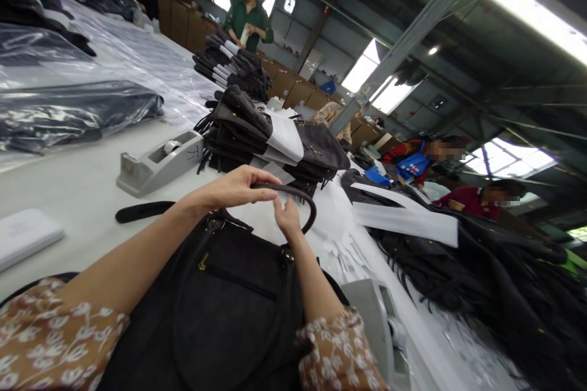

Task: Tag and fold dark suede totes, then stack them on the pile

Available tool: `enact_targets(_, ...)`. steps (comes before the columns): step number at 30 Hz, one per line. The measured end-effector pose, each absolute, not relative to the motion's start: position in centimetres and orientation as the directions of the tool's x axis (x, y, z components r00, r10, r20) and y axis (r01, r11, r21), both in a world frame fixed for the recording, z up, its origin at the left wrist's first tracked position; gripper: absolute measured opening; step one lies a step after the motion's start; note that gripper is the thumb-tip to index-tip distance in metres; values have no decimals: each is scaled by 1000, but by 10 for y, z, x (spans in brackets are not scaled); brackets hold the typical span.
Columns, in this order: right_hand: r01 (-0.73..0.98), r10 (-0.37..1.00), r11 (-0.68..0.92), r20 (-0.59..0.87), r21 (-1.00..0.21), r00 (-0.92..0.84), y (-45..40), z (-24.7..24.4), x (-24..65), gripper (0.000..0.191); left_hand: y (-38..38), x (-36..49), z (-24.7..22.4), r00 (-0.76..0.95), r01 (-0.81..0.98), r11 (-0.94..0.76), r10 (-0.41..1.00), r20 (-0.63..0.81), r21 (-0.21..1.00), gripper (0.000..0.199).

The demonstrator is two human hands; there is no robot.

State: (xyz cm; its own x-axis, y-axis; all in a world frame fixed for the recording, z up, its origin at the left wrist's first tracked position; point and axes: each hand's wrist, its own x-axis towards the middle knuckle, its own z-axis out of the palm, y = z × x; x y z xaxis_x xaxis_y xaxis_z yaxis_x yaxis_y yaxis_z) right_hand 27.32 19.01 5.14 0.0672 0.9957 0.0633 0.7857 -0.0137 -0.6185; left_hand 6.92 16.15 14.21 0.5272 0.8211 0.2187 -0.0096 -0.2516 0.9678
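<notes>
**Left hand (pixel 233 186) and right hand (pixel 288 217) meet at the handle (pixel 313 206)!**

Here we are, looking down at a black bag (pixel 220 311) on the near side of both hands, upright between the forearms. Our left hand is closed on the top of the raised far handle, thumb and fingers pinched together. Our right hand is narrow, its fingertips up against the left's; whether it grips the handle too, we cannot tell. Below the hands, the front handle (pixel 180 299) hangs down over the bag, with a gold zip pull (pixel 202 261) inside its loop.

Just beyond our hands sits a pile of bags (pixel 247 128), bound by a white band (pixel 283 134). Left of the left hand we spot a grey tape dispenser (pixel 158 162) on the white table (pixel 98 226), and nearer, a black strap (pixel 144 211). A second dispenser (pixel 369 305) stands right of our right forearm, and farther right, a dark heap (pixel 486 281) spreads out. Well beyond the hands, a person in green (pixel 250 21) stands.
</notes>
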Motion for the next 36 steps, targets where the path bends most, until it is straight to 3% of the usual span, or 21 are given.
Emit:
enact_targets(3, 772, 953, 240, -7, -588, -302, 127, 84, 276, 33, 172, 58, 135, 466, 33, -296, 850, 247, 955, 39)
enact_targets(5, 699, 822, 378, -128, -608, -556, 73, 101, 280, 43, 171, 51, 140, 455, 61, -322, 852, 261, 945, 36)
enact_targets(7, 669, 668, 467, -264, -578, -695, 25, 108, 286, 43, 166, 46, 147, 459, 108, -346, 849, 262, 932, 31)
enact_targets(11, 725, 641, 614, -339, -312, -689, -25, 99, 292, 30, 154, 45, 156, 485, 178, -401, 830, 275, 898, 26)
enact_targets(13, 730, 668, 635, -295, -254, -683, -20, 100, 293, 17, 152, 46, 158, 490, 200, -414, 827, 275, 888, 28)
enact_targets(16, 799, 845, 511, 17, -317, -534, 24, 128, 297, 20, 156, 52, 163, 527, 208, -420, 809, 261, 883, 37)
enact_targets(19, 896, 935, 236, 341, -377, -102, 101, 172, 303, 24, 172, 66, 174, 678, 123, -382, 707, 204, 916, 46)
enact_targets(22, 939, 924, 125, 383, -321, 8, 172, 199, 305, 28, 205, 84, 183, 777, 159, -343, 622, 98, 926, 42)
enact_targets(24, 964, 928, 78, 372, -254, 23, 194, 203, 302, 35, 235, 93, 182, 660, 327, -369, 748, 69, 870, 32)
enact_targets(26, 982, 898, 94, 439, -164, -13, 188, 192, 294, 57, 265, 98, 175, 458, 486, -361, 881, 120, 796, 19)
enact_targets(28, 981, 853, 178, 510, -84, -111, 159, 166, 283, 59, 291, 99, 162, 325, 578, -325, 933, 155, 749, 15)
enact_targets(30, 962, 883, 262, 421, -81, -205, 121, 126, 275, 50, 308, 101, 144, 286, 627, -292, 949, 135, 722, 17)
enact_targets(32, 953, 940, 285, 223, -101, -258, 86, 81, 270, 57, 318, 107, 126, 259, 703, -258, 961, 100, 662, 21)
enact_targets(34, 953, 962, 269, 86, -136, -259, 64, 45, 271, 60, 324, 115, 108, 244, 803, -239, 968, 64, 545, 28)
enact_targets(36, 951, 966, 260, 37, -165, -257, 54, 25, 274, 62, 329, 126, 92, 231, 880, -225, 972, 36, 418, 35)
